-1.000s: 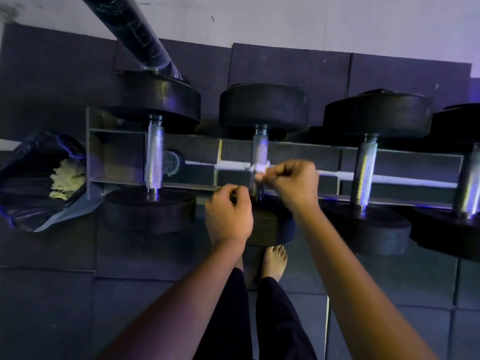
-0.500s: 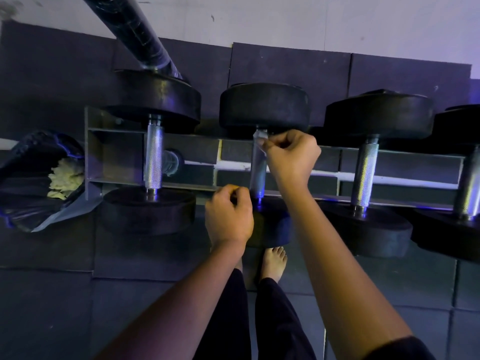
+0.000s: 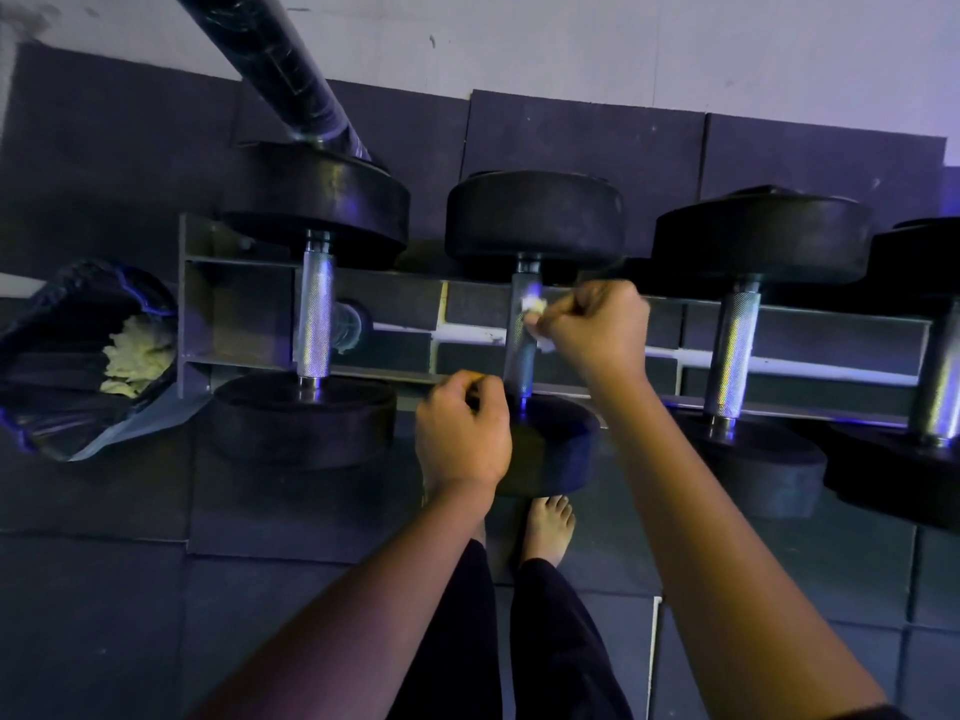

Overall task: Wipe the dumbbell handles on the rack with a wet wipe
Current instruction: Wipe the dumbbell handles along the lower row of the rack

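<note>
Steel knurled handle (image 3: 521, 366) of the 2nd dumbbell from the left is where the work is on my feed. The right hand (image 3: 592, 330) has its fingers clenched round a small pale wet wipe (image 3: 532, 306), pressing it against the upper part of that handle, just below the far rubber head (image 3: 535, 215). The wipe is bunched up, and only a bit of it shows past the knuckles.

The left hand (image 3: 462, 433) is balled into a fist at the front rail of the rack (image 3: 197, 304), just left of the same dumbbell's near head (image 3: 556, 444). I can't tell whether it grips anything or touches the rail.

Four dumbbells lie across the grey rack w/ handles running front to back: 1st handle (image 3: 314, 314) to the left, 3rd (image 3: 735, 350) and 4th (image 3: 943, 366) to the right, none touched by a hand.

Left of the rack, an open dark bag (image 3: 62, 356) holds a crumpled pale wad (image 3: 137, 356). A black tube (image 3: 291, 70) slants from the top edge down behind the 1st dumbbell. Below the hands I see dark trouser legs and a bare foot (image 3: 550, 527) on dark floor mats (image 3: 104, 615).
</note>
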Tool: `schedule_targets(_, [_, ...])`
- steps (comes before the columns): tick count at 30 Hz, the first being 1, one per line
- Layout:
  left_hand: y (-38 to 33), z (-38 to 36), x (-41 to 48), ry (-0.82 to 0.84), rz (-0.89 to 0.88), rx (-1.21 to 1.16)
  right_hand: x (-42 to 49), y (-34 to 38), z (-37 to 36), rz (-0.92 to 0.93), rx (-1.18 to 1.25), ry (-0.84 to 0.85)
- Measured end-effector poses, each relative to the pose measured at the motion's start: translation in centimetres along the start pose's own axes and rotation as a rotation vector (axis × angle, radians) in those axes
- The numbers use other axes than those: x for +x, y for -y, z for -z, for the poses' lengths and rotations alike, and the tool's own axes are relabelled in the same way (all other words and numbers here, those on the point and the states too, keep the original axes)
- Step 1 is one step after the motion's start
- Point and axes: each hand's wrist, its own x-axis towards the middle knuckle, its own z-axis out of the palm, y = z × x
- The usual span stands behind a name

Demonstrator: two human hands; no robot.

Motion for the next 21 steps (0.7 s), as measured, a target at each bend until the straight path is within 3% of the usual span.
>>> schedule_targets(4, [0.3, -0.2, 0.2, -0.019, 0.011, -0.005, -3.8, -2.8, -0.3, 0.036, -0.177, 0.132])
schedule_targets(13, [0.0, 0.0, 0.1, -0.01, -0.007, 0.005, -4.0, -2.5, 0.1, 0.032, -0.119, 0.155])
schedule_targets(18, [0.1, -0.1, 0.1, -0.01, 0.002, 0.003, -4.2, -2.5, 0.0, 0.014, 0.034, 0.088])
schedule_targets(21, [0.0, 0.1, 0.0, -0.003, 0.004, -0.005, -2.3, -0.3, -0.1, 0.056, 0.131, -0.039])
